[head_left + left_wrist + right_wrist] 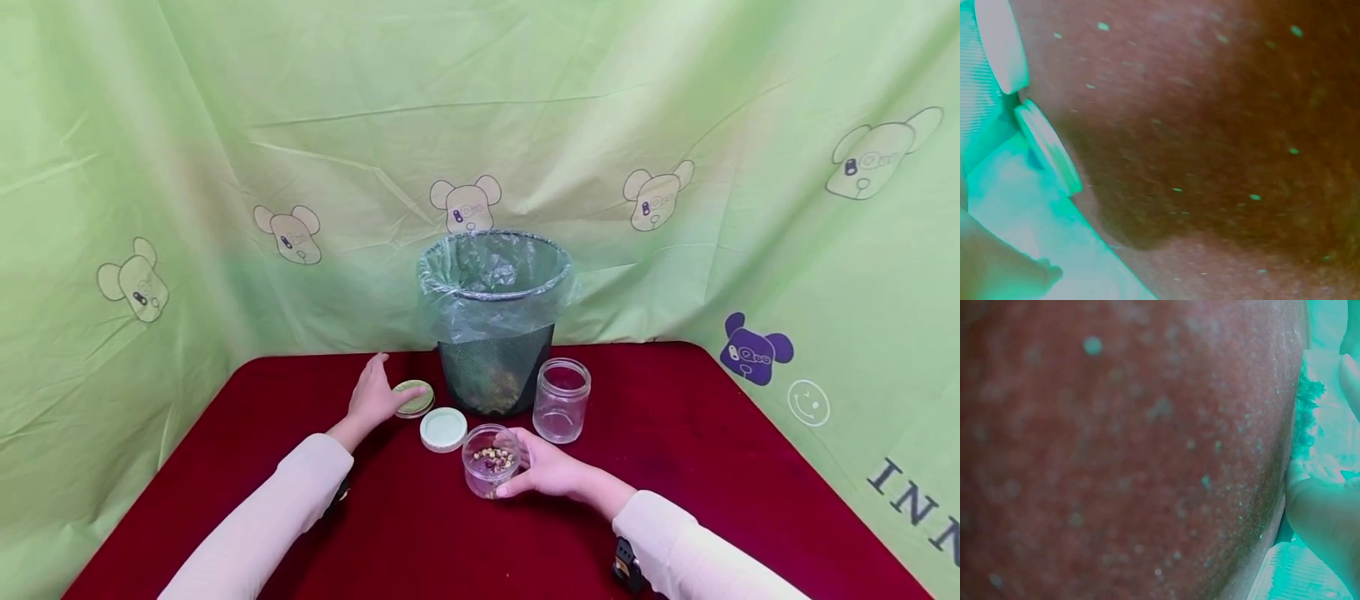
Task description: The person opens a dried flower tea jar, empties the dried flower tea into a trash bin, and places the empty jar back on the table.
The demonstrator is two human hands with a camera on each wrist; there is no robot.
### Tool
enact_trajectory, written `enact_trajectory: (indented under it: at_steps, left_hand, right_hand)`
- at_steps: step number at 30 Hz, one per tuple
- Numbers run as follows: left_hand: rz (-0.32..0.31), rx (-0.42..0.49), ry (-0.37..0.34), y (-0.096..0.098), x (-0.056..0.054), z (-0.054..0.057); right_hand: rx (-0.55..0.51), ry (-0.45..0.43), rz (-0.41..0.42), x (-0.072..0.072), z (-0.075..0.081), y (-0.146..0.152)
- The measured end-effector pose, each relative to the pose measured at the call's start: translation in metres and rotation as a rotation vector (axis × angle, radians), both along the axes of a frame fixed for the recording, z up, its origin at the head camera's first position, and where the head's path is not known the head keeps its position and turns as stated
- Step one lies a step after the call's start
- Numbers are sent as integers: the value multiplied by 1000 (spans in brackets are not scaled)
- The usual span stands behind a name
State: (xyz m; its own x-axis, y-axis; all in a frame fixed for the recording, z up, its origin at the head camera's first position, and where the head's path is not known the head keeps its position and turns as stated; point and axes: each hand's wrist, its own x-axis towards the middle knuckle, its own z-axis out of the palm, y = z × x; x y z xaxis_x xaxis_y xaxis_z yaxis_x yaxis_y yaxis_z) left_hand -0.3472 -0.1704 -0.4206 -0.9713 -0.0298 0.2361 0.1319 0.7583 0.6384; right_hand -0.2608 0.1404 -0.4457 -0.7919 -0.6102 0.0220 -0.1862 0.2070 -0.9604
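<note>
My right hand [547, 467] grips a small clear jar [480, 482] from its right side, thumb in front. Dried buds [493, 459] lie inside it; the right wrist view catches only part of the jar [1325, 434]. My left hand [375, 398] is at a gold-rimmed lid [417, 407], thumb stretched across the lid's top and fingers reaching past its left side. Whether the thumb touches it cannot be told. A white lid [443, 429] lies between that lid and the small jar. In the left wrist view, both lids stand out at the left edge.
Behind the lids stands a black mesh bin [495, 367] lined with a clear plastic bag [491, 315]. To its right is a taller, uncovered glass jar [561, 408]. Everything sits on a dark red cloth [420, 542], with a green printed curtain [360, 125] around it.
</note>
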Motion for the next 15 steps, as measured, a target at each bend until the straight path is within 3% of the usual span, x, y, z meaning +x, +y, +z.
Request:
enact_trajectory:
  at_steps: [7, 15]
  left_hand:
    - [0, 160, 82, 12, 1, 18]
    - [-113, 360, 158, 20, 7, 48]
  right_hand:
    - [-6, -14, -7, -1, -2, 0]
    - [-5, -2, 7, -1, -2, 0]
